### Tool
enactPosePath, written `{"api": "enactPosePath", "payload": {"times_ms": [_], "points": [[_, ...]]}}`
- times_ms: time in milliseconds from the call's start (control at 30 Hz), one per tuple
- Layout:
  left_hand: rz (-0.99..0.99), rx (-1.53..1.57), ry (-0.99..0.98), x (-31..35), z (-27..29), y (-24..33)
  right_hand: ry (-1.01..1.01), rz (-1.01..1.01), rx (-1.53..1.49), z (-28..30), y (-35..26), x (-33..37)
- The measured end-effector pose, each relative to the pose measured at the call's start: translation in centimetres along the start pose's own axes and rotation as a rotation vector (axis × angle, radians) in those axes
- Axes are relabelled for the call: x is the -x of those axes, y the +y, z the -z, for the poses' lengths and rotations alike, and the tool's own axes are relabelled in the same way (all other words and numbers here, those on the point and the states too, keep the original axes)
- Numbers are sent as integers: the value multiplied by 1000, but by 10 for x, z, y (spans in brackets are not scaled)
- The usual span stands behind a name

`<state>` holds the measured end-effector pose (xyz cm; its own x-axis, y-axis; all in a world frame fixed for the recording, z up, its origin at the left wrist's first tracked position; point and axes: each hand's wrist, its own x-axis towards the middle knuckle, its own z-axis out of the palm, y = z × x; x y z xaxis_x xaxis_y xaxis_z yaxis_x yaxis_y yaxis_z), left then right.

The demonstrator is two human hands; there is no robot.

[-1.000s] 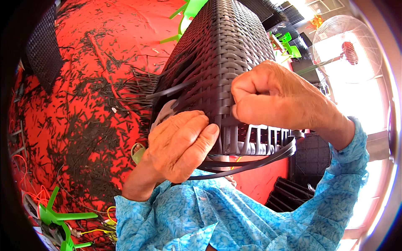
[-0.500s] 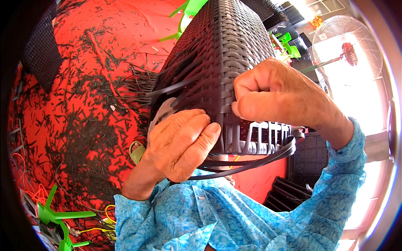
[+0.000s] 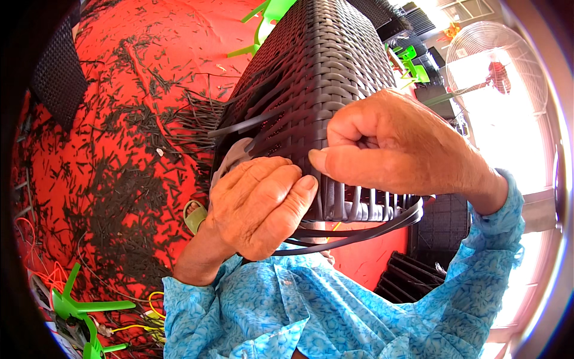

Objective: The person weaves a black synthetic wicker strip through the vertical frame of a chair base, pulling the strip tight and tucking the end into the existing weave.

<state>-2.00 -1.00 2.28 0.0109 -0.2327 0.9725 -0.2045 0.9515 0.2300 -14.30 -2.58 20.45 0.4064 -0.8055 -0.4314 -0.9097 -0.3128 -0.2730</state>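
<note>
Keeping strands (image 3: pixel 246 125) snug should help, left hand (image 3: pixel 257 203) curled at seven o'clock on the wicker (image 3: pixel 344 66), right hand (image 3: pixel 388 143) likewise at four, any grip hidden.

A weaving workshop, partly woven dark wicker piece (image 3: pixel 317 84), black offcuts (image 3: pixel 128 209) strewn over red flooring (image 3: pixel 185 30), another woven panel (image 3: pixel 58 75) at left, large fan (image 3: pixel 497 78) at right
</note>
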Motion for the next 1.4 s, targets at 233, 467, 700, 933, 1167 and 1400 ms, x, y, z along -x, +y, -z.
{"api": "enactPosePath", "payload": {"times_ms": [233, 467, 700, 933, 1167, 1400], "points": [[323, 168, -23, -4, 7, 1, 190, 223, 117, -8, 7, 6], [622, 288, -175, -18, 18, 12, 282, 114, -122, -25, 22, 13], [456, 91, -157, -23, 11, 9, 348, 331, -32, -32, 30, 17], [401, 79, -111, -24, 16, 3, 356, 458, 31, -32, 32, 18], [654, 316, -159, -22, 31, 10, 412, 438, -36, -36, 34, 15], [598, 340, -227, -20, 27, 6, 388, 463, -25, -32, 37, 15]]}}
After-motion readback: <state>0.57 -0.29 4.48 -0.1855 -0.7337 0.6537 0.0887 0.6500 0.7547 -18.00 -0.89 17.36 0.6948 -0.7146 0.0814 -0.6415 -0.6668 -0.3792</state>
